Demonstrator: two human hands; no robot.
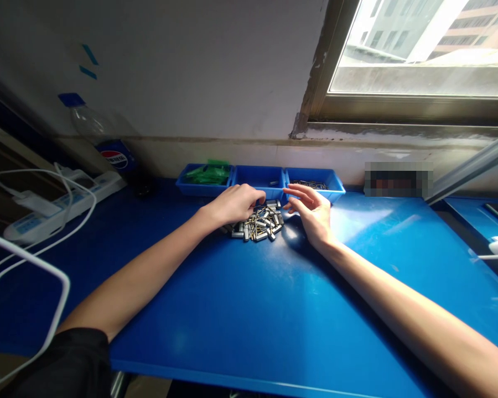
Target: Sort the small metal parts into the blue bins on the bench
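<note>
Head view: at mid-frame we see the left hand curled over the pile of metal parts on the blue table, though we cannot tell its grip, and the right hand slack and empty just right of the pile.

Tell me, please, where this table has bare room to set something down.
Bare: the table between the forearms to its near edge, and right of the right hand. Crowded: the metal parts by the left hand and the bins.

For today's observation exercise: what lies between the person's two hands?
In the head view, a pile of metal parts lies between the left hand and the right hand.
</note>
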